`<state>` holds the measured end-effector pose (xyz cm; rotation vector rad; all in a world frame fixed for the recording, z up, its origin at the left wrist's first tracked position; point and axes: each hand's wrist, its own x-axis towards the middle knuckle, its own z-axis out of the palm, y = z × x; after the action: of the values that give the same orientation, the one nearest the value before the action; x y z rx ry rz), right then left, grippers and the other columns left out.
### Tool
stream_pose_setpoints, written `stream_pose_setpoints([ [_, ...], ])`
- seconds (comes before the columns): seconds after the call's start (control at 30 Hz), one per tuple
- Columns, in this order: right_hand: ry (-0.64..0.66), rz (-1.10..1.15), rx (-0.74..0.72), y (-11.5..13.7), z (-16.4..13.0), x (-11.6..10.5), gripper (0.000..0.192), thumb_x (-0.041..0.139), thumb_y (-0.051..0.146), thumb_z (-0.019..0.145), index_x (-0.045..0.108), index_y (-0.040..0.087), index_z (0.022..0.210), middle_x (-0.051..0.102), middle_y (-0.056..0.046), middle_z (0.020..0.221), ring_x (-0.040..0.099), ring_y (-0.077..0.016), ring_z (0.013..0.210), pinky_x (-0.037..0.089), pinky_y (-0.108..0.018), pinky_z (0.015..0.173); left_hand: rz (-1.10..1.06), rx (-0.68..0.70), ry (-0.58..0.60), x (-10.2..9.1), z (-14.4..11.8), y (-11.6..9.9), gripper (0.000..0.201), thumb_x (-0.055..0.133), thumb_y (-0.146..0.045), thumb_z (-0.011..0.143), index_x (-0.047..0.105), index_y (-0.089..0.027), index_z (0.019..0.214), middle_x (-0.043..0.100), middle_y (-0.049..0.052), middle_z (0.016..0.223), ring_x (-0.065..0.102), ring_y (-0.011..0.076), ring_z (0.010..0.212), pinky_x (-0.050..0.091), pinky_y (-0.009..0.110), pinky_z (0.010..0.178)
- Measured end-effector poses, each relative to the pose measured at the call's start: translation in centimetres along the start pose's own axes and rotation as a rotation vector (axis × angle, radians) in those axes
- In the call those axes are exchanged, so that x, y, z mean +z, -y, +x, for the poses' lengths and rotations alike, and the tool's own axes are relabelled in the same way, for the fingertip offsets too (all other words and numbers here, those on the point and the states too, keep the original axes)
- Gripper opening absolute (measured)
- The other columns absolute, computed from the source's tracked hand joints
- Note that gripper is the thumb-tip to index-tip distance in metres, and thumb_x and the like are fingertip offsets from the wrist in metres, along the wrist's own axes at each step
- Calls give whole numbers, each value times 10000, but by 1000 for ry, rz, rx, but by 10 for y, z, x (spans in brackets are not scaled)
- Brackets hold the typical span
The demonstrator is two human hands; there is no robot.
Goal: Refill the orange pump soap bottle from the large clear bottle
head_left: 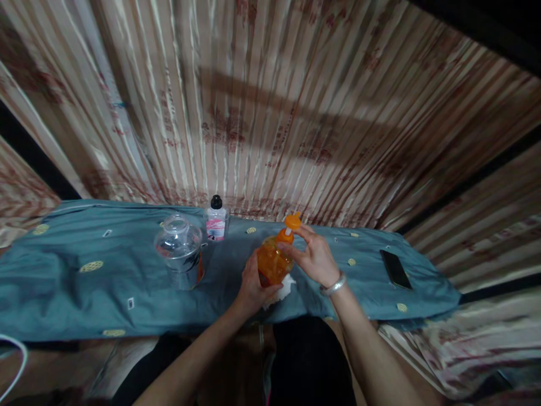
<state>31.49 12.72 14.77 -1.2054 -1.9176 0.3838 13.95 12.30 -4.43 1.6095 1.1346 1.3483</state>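
An orange see-through pump bottle (273, 264) is tilted a little to the right over the cloth. My left hand (252, 286) is closed around its lower body. Thumb and fingers of my right hand (315, 256), which has a silver bracelet at the wrist, pinch the bottle's orange pump top (292, 221) around its collar and stem. Partly under the bottle lies a crumpled white tissue (284, 288).
A clear plastic cup with a domed lid (178, 254) stands on the left of the teal cloth (228, 270). Behind it is a small clear bottle with a black cap (216, 220). A dark phone (395, 269) lies at the right. Patterned curtains (262, 113) hang behind.
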Motion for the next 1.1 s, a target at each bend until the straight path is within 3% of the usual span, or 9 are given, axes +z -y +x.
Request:
stream_pose_setpoints([
  [0.17,-259,-108,71,1,-10,24,464,841,698,898,806,242,977,841,-181,1200,772,-394,1252,616,-554,1112,-10,-1,11,-2,0,-3,1179,1026,-519,646,440,-231,1627,604,204,1639,547,444,1570,346,694,1347],
  [0.23,-292,-114,88,1,-13,26,491,840,723,885,795,245,986,841,-175,1188,763,-399,1258,607,-566,1125,-15,0,16,-2,0,-4,1157,1018,-531,655,449,-217,1612,600,215,1642,536,447,1579,343,694,1348],
  [0.4,-41,89,103,-1,-12,9,672,818,747,891,767,259,1350,816,-129,1356,751,-361,1307,584,-536,1167,-12,-1,3,-1,1,-6,1151,1017,-527,656,442,-249,1615,620,192,1621,550,443,1566,352,701,1339],
  [0.47,72,185,65,-2,-9,2,574,759,728,954,799,277,1307,826,-108,1335,743,-344,1329,565,-512,1195,-10,-4,-1,-1,1,-6,1148,1023,-521,646,453,-252,1604,630,187,1606,558,447,1557,357,703,1336],
  [0.53,100,223,49,-3,-8,2,482,726,695,991,827,276,1208,837,-102,1293,750,-340,1317,565,-504,1194,-11,-6,4,-2,1,-5,1151,1027,-527,637,457,-244,1596,631,192,1602,566,452,1548,359,703,1336],
  [0.73,-245,89,185,-3,-16,34,458,860,576,870,789,234,1168,838,-149,1282,774,-373,1262,585,-568,1173,-9,-13,15,-4,-1,-1,1174,1024,-514,642,431,-247,1619,618,197,1609,547,456,1564,360,703,1335],
  [0.8,-284,61,194,-2,-17,39,497,875,547,844,782,229,1214,829,-159,1321,771,-379,1280,590,-569,1173,-13,-13,18,-4,-1,-1,1176,1022,-501,648,417,-249,1624,608,196,1617,538,447,1574,355,691,1342],
  [0.93,-155,96,131,-3,-14,24,657,907,627,815,775,217,1312,804,-170,1399,738,-384,1351,540,-565,1239,-19,-9,21,-3,-1,-2,1167,1018,-485,662,402,-266,1628,596,185,1636,534,432,1580,353,680,1346],
  [1.1,97,232,33,-6,-7,2,468,756,615,995,814,257,1291,826,-126,1375,722,-346,1398,517,-535,1259,-12,-8,9,-1,0,-3,1169,1029,-464,651,412,-275,1625,596,182,1639,537,443,1576,331,704,1351],
])
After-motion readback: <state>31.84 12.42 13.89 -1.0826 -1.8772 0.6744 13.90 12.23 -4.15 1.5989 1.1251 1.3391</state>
